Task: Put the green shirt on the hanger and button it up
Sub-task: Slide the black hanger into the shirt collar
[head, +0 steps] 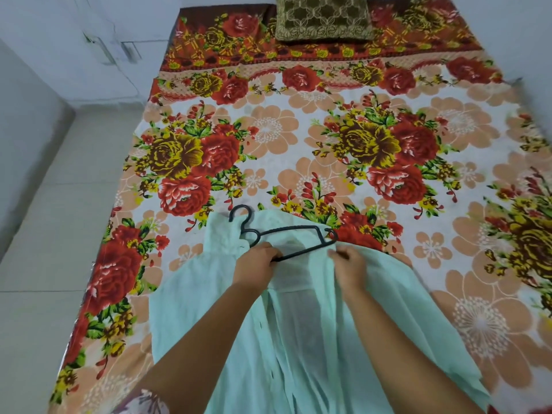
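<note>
A pale green shirt lies spread on a bed covered by a floral bedsheet, its collar end pointing away from the person and its front panels open along the middle. A dark hanger rests on the upper part of the shirt, tilted, with its hook at the upper left reaching just past the fabric's edge and its right end near the shirt's right shoulder. The left hand is closed around the lower left bar of the hanger, its fingers curled over it. The right hand pinches a fold of the shirt's fabric just beside the hanger's right end; its fingers are clenched on the cloth, though whether they also touch the hanger cannot be told from this angle. At the head of the bed sits a brown patterned cushion. A light tiled floor runs along the bed's left side.
</note>
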